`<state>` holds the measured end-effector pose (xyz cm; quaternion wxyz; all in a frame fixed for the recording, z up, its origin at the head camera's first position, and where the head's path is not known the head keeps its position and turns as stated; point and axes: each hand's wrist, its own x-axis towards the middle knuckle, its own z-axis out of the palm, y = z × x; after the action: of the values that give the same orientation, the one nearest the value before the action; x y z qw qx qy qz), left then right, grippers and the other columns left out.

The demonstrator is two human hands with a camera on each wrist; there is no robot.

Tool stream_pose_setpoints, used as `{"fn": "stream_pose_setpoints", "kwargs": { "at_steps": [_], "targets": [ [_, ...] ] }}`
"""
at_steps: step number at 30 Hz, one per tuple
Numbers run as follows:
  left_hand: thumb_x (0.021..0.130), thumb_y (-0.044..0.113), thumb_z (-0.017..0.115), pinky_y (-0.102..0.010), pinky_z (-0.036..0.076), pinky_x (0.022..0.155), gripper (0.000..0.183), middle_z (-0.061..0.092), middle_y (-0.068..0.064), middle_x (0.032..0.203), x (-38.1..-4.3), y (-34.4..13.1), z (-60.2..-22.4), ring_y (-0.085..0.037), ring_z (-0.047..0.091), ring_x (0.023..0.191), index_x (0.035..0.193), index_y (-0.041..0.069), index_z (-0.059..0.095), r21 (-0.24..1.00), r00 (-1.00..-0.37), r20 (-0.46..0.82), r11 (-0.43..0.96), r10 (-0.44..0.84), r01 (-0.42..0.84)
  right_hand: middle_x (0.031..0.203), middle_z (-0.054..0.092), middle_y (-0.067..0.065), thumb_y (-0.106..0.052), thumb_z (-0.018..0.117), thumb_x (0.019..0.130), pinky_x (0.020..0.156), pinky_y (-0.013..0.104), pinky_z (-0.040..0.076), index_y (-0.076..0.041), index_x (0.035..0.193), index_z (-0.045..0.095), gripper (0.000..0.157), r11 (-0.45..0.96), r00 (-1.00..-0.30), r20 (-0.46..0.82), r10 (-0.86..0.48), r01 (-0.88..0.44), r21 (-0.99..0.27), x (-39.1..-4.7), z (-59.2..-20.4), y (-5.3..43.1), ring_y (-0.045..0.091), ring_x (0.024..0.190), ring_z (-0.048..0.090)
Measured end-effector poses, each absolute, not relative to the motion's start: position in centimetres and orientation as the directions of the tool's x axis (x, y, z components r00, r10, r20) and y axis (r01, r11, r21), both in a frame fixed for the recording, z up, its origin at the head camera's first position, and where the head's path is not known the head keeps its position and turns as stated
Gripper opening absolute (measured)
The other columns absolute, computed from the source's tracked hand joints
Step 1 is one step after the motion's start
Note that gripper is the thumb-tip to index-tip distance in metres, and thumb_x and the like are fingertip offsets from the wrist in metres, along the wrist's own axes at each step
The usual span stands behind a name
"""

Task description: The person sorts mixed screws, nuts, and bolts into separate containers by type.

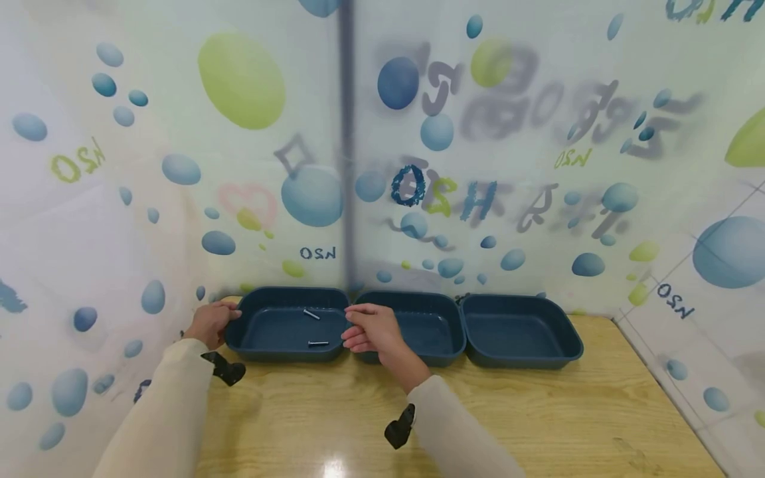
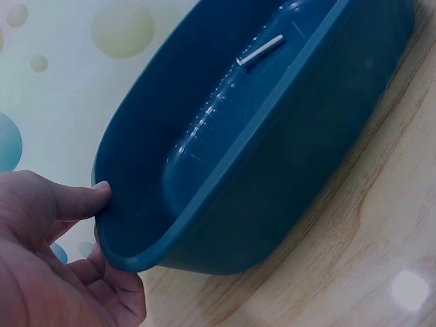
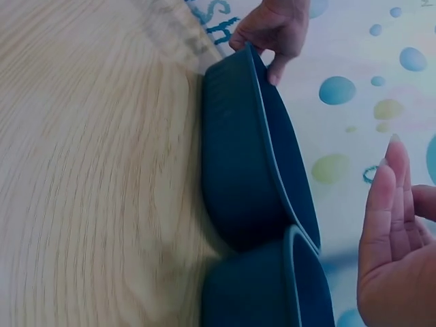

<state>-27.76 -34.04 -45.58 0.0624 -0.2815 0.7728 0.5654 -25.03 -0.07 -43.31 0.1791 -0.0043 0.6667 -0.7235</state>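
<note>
My left hand (image 1: pixel 210 324) pinches the left end rim of the leftmost dark blue tray (image 1: pixel 281 355), thumb over the edge and fingers outside, as the left wrist view shows up close. Two silver bolts (image 1: pixel 311 315) lie apart on that tray's floor; the nearer bolt (image 1: pixel 319 344) points sideways. In the left wrist view one bolt (image 2: pixel 261 53) is visible. My right hand (image 1: pixel 375 330) hovers by the junction of the left tray and the middle tray (image 1: pixel 433 325). Its fingers (image 3: pixel 378 218) are nearly straight, and nothing shows in them.
A third blue tray (image 1: pixel 520 328) stands at the right end of the row. All three sit on a wooden table (image 1: pixel 335 411), against a wall covering (image 1: pixel 514 252) printed with bubbles. Black camera mounts (image 1: pixel 399 428) are on both wrists.
</note>
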Motion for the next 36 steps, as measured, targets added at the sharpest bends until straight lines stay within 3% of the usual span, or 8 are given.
{"fn": "stream_pose_setpoints", "kwargs": {
  "at_steps": [6, 16, 29, 36],
  "targets": [
    [0.100, 0.011, 0.051, -0.030, 0.041, 0.062, 0.040, 0.052, -0.012, 0.118, -28.0, -33.9, -45.5, -0.018, 0.048, 0.075, 0.138, 0.000, 0.047, 0.838, -0.826, -0.421, 0.188, -0.376, -0.513, 0.065, 0.069, 0.005, -0.024, 0.067, 0.093, 0.052, 0.029, 0.055, -0.010, 0.118, 0.068, 0.028, -0.036, -0.934, -0.237, -0.266, 0.255, -0.966, -24.6, -43.6, 2.9, 0.014, 0.052, 0.066],
    [0.099, 0.010, 0.052, -0.032, 0.043, 0.064, 0.038, 0.055, -0.011, 0.116, -28.4, -33.8, -45.7, -0.020, 0.051, 0.078, 0.136, 0.002, 0.050, 0.837, -0.818, -0.423, 0.177, -0.390, -0.517, 0.067, 0.070, 0.006, -0.026, 0.067, 0.093, 0.054, 0.030, 0.056, -0.010, 0.120, 0.067, 0.032, -0.013, -0.943, -0.246, -0.224, 0.255, -0.967, -22.9, -44.4, 6.7, 0.015, 0.052, 0.066],
    [0.099, 0.010, 0.053, -0.031, 0.040, 0.061, 0.040, 0.053, -0.015, 0.122, -28.1, -33.8, -45.6, -0.019, 0.048, 0.075, 0.137, 0.001, 0.048, 0.836, -0.815, -0.423, 0.174, -0.396, -0.520, 0.063, 0.068, 0.004, -0.021, 0.066, 0.094, 0.050, 0.027, 0.053, 0.001, 0.124, 0.061, 0.038, -0.040, -0.938, -0.269, -0.217, 0.284, -0.958, -20.7, -46.3, 10.2, 0.011, 0.050, 0.065],
    [0.098, 0.011, 0.054, -0.031, 0.040, 0.061, 0.039, 0.051, -0.014, 0.122, -27.9, -34.1, -45.8, -0.020, 0.047, 0.076, 0.136, 0.001, 0.049, 0.839, -0.816, -0.423, 0.171, -0.395, -0.517, 0.063, 0.068, 0.004, -0.022, 0.065, 0.094, 0.050, 0.026, 0.053, 0.005, 0.129, 0.057, 0.045, 0.022, -0.929, -0.304, -0.210, 0.306, -0.952, -19.9, -47.1, 11.4, 0.010, 0.049, 0.064]
  ]
}}
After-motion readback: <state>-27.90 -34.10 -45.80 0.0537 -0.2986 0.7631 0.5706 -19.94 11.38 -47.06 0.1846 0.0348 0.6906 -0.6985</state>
